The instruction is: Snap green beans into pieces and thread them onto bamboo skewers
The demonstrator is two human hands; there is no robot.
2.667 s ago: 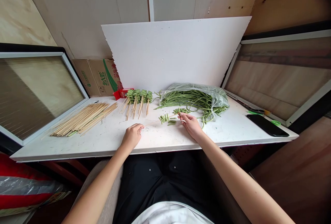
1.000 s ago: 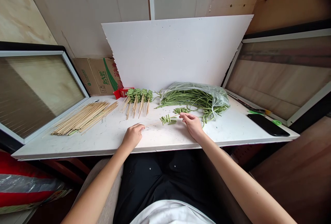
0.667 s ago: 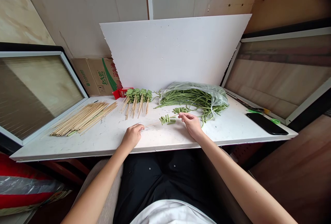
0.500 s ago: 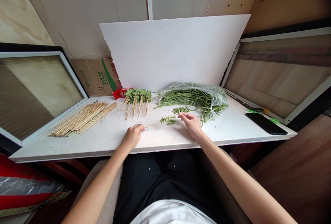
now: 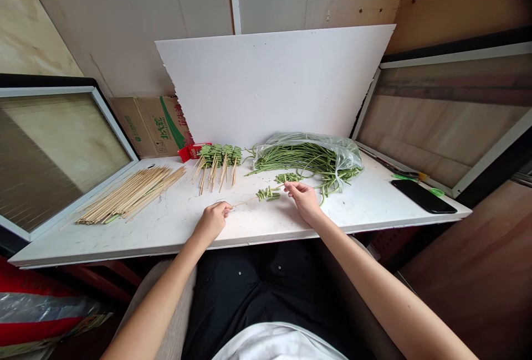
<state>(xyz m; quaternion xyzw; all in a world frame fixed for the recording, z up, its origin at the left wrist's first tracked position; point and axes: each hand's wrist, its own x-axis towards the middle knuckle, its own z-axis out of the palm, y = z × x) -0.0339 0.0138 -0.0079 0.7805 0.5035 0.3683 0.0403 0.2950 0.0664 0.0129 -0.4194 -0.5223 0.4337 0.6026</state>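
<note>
My left hand point(image 5: 213, 221) is closed around the blunt end of a thin bamboo skewer point(image 5: 243, 202), which points right and slightly away from me. Several short pieces of long bean point(image 5: 264, 194) are threaded across the skewer. At its far end the fingertips of my right hand point(image 5: 302, 200) pinch together on what looks like a bean piece point(image 5: 281, 186), partly hidden by the fingers. Just beyond lies a small pile of cut bean pieces point(image 5: 290, 177). A loose cut piece rests below the threaded ones.
A clear plastic bag of long beans point(image 5: 303, 155) lies behind my right hand. Finished bean skewers point(image 5: 220, 156) stand stacked at the back, beside a red packet point(image 5: 190, 152). Many bare skewers point(image 5: 128, 194) lie at left. A black phone point(image 5: 423, 196) is at right.
The whole view has shifted slightly. Both hands keep their hold on the skewer and bean piece, and the threaded pieces have hardly moved.
</note>
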